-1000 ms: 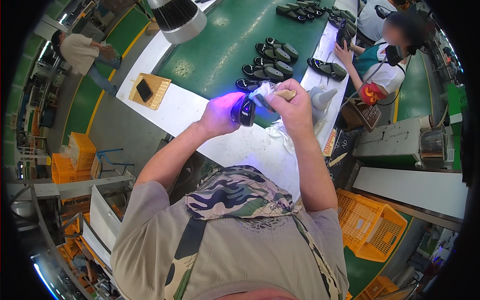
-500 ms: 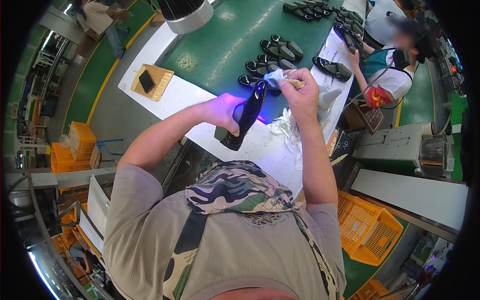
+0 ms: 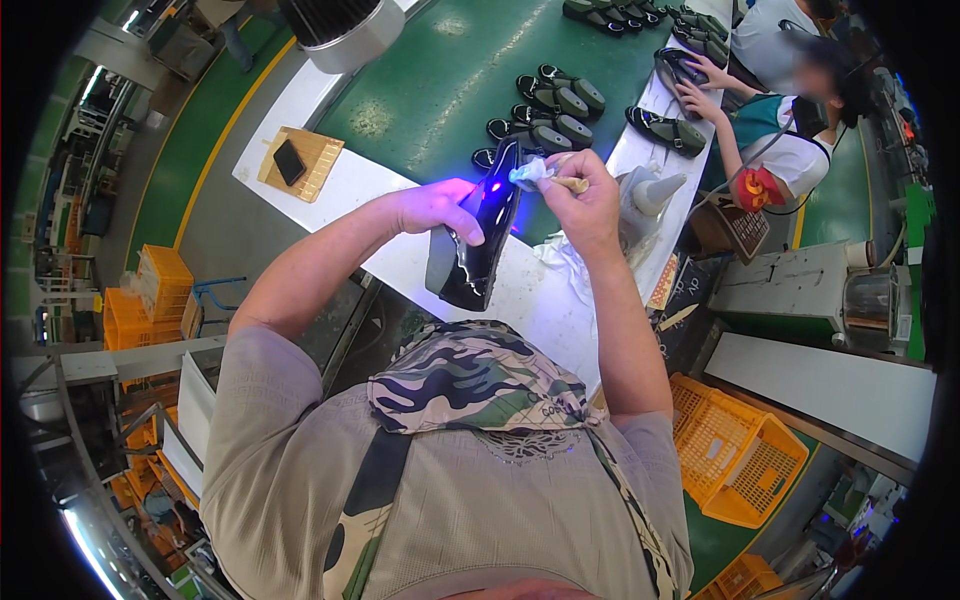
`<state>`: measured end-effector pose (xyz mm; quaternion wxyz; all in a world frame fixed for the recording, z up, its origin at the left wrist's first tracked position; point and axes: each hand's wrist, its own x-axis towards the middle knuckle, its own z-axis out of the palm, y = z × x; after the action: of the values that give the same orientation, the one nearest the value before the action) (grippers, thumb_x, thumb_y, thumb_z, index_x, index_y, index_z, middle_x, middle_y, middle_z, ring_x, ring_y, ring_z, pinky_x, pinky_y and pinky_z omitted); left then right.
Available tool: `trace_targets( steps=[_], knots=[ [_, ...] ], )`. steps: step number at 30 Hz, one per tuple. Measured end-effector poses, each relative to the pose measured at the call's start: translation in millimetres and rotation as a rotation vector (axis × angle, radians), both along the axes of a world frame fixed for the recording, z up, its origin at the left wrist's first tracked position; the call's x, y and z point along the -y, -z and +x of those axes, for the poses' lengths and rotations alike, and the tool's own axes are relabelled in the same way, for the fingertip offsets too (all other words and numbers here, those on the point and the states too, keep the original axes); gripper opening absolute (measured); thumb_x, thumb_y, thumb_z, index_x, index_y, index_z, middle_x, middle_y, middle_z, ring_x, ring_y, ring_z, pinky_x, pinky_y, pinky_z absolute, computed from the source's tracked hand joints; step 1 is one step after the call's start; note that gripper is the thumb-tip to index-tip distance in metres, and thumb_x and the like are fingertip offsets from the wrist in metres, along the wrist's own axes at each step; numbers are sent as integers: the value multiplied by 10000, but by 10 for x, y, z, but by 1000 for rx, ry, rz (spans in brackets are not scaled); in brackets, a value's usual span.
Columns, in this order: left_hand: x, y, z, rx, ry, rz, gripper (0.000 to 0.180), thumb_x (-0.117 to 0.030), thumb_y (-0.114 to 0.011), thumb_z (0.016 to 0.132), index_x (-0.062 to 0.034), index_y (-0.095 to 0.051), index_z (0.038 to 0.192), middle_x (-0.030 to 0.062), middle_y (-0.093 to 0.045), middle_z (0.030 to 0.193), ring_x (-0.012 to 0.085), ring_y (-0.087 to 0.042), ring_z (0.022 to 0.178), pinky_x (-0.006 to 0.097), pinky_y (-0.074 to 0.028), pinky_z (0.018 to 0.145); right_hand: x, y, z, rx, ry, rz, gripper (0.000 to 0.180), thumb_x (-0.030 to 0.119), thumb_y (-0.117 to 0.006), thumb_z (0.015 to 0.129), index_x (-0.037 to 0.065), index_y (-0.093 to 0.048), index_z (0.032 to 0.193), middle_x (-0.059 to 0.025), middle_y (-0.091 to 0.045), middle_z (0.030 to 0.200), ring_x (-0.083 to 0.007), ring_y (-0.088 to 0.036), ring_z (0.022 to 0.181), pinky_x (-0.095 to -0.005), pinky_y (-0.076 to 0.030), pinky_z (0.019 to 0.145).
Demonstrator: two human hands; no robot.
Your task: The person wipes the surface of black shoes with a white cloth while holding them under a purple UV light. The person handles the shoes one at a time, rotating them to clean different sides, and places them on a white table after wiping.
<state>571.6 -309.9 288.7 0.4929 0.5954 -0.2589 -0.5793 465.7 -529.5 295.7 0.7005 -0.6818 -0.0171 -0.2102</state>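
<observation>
A glossy black shoe [image 3: 476,258] with a dark green sole is gripped in my left hand [image 3: 432,208], raised at the near edge of the worktable. The fingers wrap its side, and a violet-blue light spot falls on the shoe. My right hand [image 3: 588,205] pinches a crumpled white and pale blue cloth [image 3: 528,175] against the shoe's upper right side. A short tan stick-like piece [image 3: 571,184] also pokes from its fingers; its kind is unclear. Right of that hand stands a white nozzle bottle [image 3: 655,192], with crumpled white cloth [image 3: 565,258] below.
Several black shoes [image 3: 555,128] lie in pairs on the green tabletop [image 3: 420,110]. A phone [image 3: 289,162] rests on a tan board [image 3: 318,165] at left. A lamp [image 3: 350,40] hangs above. A co-worker [image 3: 775,160] handles a shoe across the right edge. A yellow crate [image 3: 740,450] sits lower right.
The shoe has turned more upright, its upper end moving left and up. My right hand has shifted left and slightly down with the cloth. The co-worker's shoe has moved up and left.
</observation>
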Motion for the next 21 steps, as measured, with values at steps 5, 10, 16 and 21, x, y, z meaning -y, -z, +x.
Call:
trace_targets(
  steps=[5, 10, 16, 21],
  knots=[
    [67, 15, 47, -215, -94, -93, 575, -159, -736, 693, 24, -553, 1206, 88, -655, 1059, 171, -639, 939, 302, -485, 896, -11, 195, -25, -3, -6, -14, 180, -6, -675, 760, 22, -501, 792, -120, -632, 940, -133, -577, 852, -270, -469, 762],
    [76, 111, 135, -352, -170, -140, 566, -253, -719, 776, 27, -528, 1230, 119, -656, 1071, 199, -653, 951, 347, -513, 892, -49, 244, -48, -91, -62, 148, 187, 8, -697, 749, 29, -513, 779, -106, -619, 921, -133, -574, 851, -268, -468, 762],
    [143, 239, 215, -461, -244, -166, 450, -276, -638, 893, 11, -537, 1224, 134, -662, 1070, 214, -675, 907, 358, -540, 854, 28, 279, -50, -194, -137, 257, 201, 19, -722, 743, 43, -525, 779, -53, -602, 878, -76, -534, 767, -231, -437, 685],
    [197, 381, 275, -500, -307, -124, 415, -319, -594, 929, -8, -560, 1201, 132, -668, 1046, 231, -676, 908, 389, -537, 857, 78, 182, -69, -194, -164, 253, 199, 12, -716, 743, 44, -522, 775, -44, -600, 864, -74, -524, 761, -230, -430, 682]
  ],
)
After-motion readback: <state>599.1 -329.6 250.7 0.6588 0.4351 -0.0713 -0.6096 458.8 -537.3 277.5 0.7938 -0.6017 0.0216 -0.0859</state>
